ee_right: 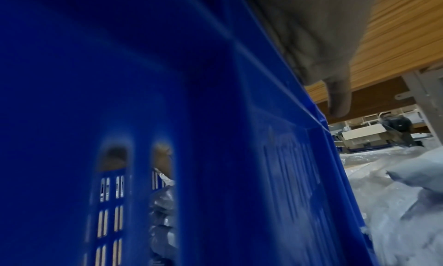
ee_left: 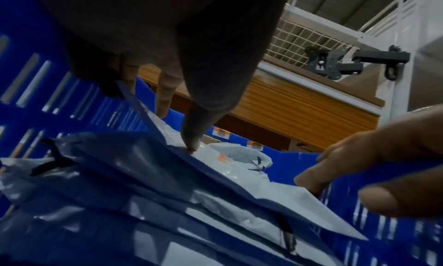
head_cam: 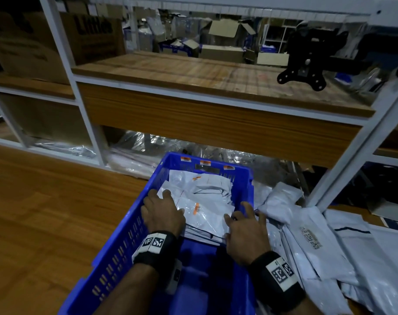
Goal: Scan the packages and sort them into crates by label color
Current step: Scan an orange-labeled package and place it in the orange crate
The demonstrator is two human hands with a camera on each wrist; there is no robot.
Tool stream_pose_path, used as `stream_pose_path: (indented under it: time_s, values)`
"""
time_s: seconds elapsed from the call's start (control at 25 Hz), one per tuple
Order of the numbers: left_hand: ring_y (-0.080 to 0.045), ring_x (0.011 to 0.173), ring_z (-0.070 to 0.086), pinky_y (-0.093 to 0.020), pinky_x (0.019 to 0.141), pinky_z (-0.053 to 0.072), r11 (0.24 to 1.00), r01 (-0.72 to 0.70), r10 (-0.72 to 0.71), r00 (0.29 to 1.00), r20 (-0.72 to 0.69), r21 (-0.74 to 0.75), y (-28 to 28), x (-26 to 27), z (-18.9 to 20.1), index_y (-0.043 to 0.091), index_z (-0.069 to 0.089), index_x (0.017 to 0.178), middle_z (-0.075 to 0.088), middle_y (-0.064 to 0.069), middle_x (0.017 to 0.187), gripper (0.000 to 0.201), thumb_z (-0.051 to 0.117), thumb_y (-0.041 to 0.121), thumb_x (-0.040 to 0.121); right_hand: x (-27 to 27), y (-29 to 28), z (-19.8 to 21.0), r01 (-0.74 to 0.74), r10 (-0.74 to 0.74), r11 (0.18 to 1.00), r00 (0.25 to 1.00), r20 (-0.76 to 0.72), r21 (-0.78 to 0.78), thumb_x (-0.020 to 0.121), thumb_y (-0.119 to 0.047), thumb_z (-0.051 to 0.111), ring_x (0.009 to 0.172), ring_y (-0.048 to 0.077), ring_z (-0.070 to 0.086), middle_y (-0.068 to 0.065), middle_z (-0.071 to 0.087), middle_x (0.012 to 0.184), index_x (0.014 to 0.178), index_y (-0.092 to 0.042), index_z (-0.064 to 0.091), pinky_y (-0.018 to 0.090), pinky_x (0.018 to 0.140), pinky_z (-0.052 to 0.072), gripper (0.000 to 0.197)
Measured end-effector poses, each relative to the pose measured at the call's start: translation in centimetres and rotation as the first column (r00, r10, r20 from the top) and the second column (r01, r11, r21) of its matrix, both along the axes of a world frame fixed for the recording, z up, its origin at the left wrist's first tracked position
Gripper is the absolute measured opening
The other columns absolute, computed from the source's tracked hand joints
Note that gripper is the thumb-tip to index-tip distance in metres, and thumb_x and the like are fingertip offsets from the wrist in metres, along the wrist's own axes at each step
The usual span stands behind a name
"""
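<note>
Packages lying heaped in the far half of the blue crate, white poly mailers with orange labels showing. Left hand reaching down inside, fingers spread and nearly straight, pressing flat on the top mailer; from the left wrist view, one fingertip touching the plastic, nothing pinched or gripped. Right hand coming in beside it, fingers splayed and relaxed, thumb and forefinger resting at the near edge of the same mailer, outer fingers reaching toward the crate's right wall. Seen again from the left wrist, right hand hovering just over the mailer's corner, fingers apart, holding nothing. Right wrist view mostly filled by the crate wall, one finger hanging loose above its rim.

Sitting on the wooden table, crate tagged with three orange stickers along its far rim. Just right of the crate, more white mailers piling loosely, one showing a printed barcode. Beyond, a white-framed shelf with a wooden board, crumpled clear plastic tucked under it, a black bracket mounted at the right post, a cardboard box at upper left.
</note>
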State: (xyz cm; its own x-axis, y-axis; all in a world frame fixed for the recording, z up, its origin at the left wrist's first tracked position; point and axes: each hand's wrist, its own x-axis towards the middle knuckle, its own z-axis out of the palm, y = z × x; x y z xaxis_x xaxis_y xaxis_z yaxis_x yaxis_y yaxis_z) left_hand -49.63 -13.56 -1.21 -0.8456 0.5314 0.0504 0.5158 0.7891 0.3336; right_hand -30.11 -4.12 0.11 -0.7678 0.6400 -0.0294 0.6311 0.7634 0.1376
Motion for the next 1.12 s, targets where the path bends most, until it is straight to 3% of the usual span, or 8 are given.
stream_pose_path:
  time_s: [0.12,0.2,0.32,0.68,1.12]
  values:
    - [-0.042,0.154,0.012,-0.055,0.121,0.019,0.99,0.093,-0.1,0.993,-0.07,-0.104,0.5,1.0,-0.4,0.03,0.043,0.147,-0.001,-0.021,0.17,0.063,0.062,0.06,0.095,-0.1,0.0,0.3,0.001,-0.001,1.0,1.0,0.003,-0.003,0.094,-0.043,0.046,0.152,0.032,0.013,-0.002,0.053,0.145,0.144,-0.024,0.05,0.061,0.116,0.019,0.054]
    - [-0.042,0.157,0.004,-0.056,0.123,0.014,0.977,0.174,-0.181,0.982,-0.048,-0.126,0.7,1.2,-0.8,0.031,0.041,0.151,-0.009,-0.02,0.172,0.06,0.053,0.062,0.1,-0.1,0.0,0.2,0.005,-0.005,1.0,1.0,0.002,-0.007,0.092,-0.044,0.045,0.151,0.032,0.014,-0.002,0.055,0.143,0.14,-0.024,0.054,0.062,0.115,0.02,0.053]
    - [-0.042,0.158,0.001,-0.056,0.123,0.013,0.951,0.258,-0.265,0.964,-0.017,-0.169,0.8,1.0,-1.4,0.029,0.037,0.156,-0.013,-0.019,0.172,0.059,0.049,0.054,0.104,0.0,-0.1,0.3,0.009,-0.009,1.0,1.0,0.0,-0.009,0.091,-0.044,0.046,0.15,0.03,0.015,-0.003,0.057,0.139,0.133,-0.024,0.059,0.061,0.114,0.021,0.048]
    - [-0.04,0.158,0.003,-0.056,0.124,0.018,0.925,0.335,-0.333,0.942,0.04,-0.181,1.0,0.8,-2.0,0.021,0.015,0.164,-0.024,-0.017,0.171,0.071,0.052,0.028,0.104,0.1,-0.4,0.7,0.037,-0.042,0.998,0.995,-0.086,-0.06,0.093,-0.05,0.054,0.153,0.026,0.012,-0.003,0.048,0.149,0.14,-0.025,0.055,0.058,0.12,0.022,0.053]
    - [-0.038,0.157,0.008,-0.054,0.123,0.021,0.934,0.334,-0.332,0.943,0.038,-0.124,1.0,0.9,-1.7,0.023,0.021,0.163,-0.017,-0.015,0.173,0.065,0.05,0.031,0.106,0.4,-0.6,0.9,0.049,-0.076,0.989,0.978,-0.195,-0.138,0.095,-0.052,0.053,0.154,0.021,0.014,-0.006,0.048,0.152,0.142,-0.028,0.056,0.053,0.122,0.021,0.053]
